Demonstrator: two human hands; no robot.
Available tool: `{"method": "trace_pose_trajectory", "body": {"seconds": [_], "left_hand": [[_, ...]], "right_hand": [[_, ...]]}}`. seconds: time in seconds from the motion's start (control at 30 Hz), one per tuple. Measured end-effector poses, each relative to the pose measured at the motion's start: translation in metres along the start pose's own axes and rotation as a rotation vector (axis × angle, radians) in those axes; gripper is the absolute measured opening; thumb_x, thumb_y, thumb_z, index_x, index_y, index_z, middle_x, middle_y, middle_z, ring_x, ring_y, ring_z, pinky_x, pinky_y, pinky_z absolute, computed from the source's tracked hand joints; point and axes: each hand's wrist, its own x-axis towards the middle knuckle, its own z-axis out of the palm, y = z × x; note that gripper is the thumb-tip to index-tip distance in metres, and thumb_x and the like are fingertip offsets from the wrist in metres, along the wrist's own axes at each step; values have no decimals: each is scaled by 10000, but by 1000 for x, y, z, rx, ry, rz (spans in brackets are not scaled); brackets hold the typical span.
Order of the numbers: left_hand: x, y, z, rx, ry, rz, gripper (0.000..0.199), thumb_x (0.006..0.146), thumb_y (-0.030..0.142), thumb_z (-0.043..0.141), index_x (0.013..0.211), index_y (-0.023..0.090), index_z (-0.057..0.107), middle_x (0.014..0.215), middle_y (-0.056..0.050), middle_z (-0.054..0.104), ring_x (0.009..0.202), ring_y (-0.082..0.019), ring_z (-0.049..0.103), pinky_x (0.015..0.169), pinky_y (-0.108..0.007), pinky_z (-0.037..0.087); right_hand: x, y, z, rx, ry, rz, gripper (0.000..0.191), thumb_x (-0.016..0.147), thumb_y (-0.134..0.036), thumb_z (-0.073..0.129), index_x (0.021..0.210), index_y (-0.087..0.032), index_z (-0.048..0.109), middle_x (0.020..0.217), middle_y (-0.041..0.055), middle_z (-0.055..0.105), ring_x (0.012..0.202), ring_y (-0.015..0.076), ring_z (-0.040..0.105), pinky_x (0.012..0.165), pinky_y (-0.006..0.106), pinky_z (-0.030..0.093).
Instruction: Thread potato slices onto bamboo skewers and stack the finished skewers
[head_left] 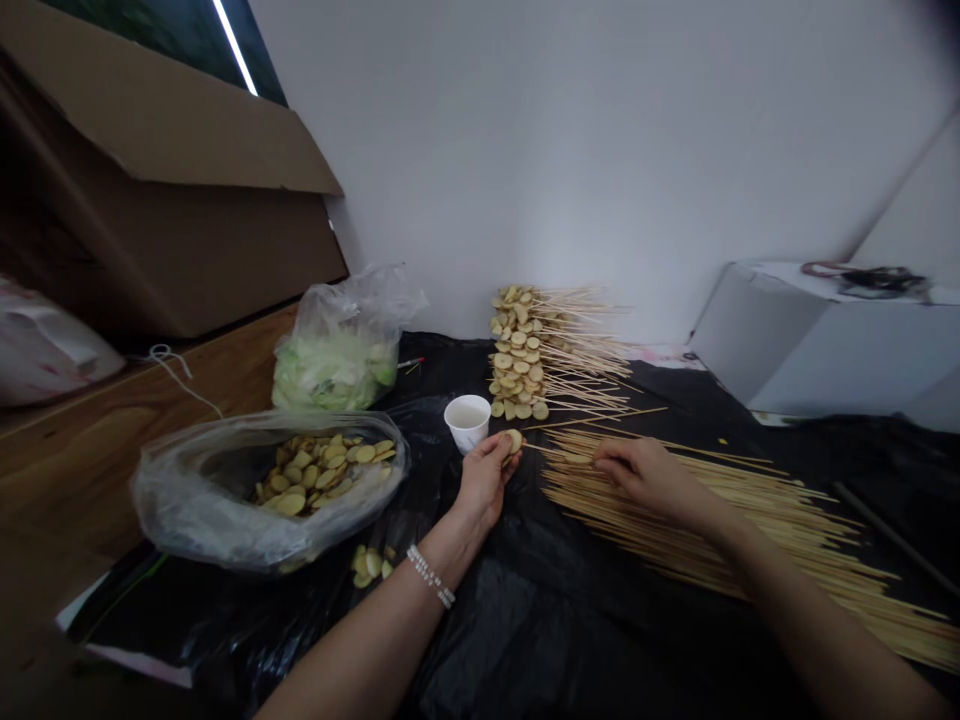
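Between the thumb and fingers of my left hand (486, 474) is a pale round potato slice (514, 441). A thin bamboo skewer (551, 452) runs from that slice toward my right hand (636, 470), whose fingers are pinched at its other part. Below my right hand spreads a broad layer of loose bamboo skewers (735, 515). A white paper cup (467, 424) of liquid stands just beyond my left hand. Farther back lie stacked skewers threaded with potato slices (517, 365), their bare sticks pointing right.
Left of my hands, an open plastic bag (195, 490) holds many potato slices; a few loose slices (369, 565) lie nearer me. Behind it sits a clear bag of pale green vegetables (337, 365). Black plastic sheeting (517, 620) covers the work surface. A cardboard box (202, 240) and white box (817, 350) flank it.
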Motion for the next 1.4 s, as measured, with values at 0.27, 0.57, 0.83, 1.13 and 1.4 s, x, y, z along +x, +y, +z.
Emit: {"method": "trace_pose_trajectory", "body": {"seconds": [0.27, 0.57, 0.83, 1.13, 1.4], "left_hand": [[1, 0, 0, 3, -10, -10, 132, 610, 164, 793, 698, 124, 703, 714, -30, 679, 610, -67, 598, 580, -158, 462], [2, -3, -2, 16, -14, 18, 193, 561, 196, 823, 701, 128, 708, 720, -33, 685, 621, -73, 600, 630, -186, 473], [2, -3, -2, 42, -29, 11, 230, 532, 220, 836, 702, 129, 711, 722, -38, 687, 617, -79, 599, 630, -193, 469], [2, -2, -3, 65, -44, 11, 244, 536, 250, 840, 704, 133, 708, 732, -37, 689, 622, -77, 598, 658, -206, 473], [2, -1, -3, 69, -52, -8, 208, 563, 223, 825, 714, 132, 714, 753, -52, 700, 632, -82, 603, 675, -212, 473]], "right_hand": [[2, 3, 9, 28, 39, 0, 210, 843, -228, 441, 688, -193, 578, 650, 6, 603, 608, 133, 502, 586, 240, 320], [3, 6, 15, -27, 61, -8, 211, 853, -233, 434, 689, -193, 560, 658, 14, 604, 622, 142, 513, 592, 248, 317], [1, 1, 14, -16, 14, -42, 254, 889, -242, 380, 721, -195, 564, 692, 22, 614, 639, 146, 529, 604, 250, 326], [3, 4, 22, -19, 93, -47, 240, 873, -238, 396, 677, -198, 528, 673, 23, 594, 639, 146, 517, 605, 255, 327], [3, 3, 21, 357, -96, 129, 179, 813, -264, 453, 664, -196, 526, 576, -13, 572, 539, 129, 500, 536, 242, 358]]}}
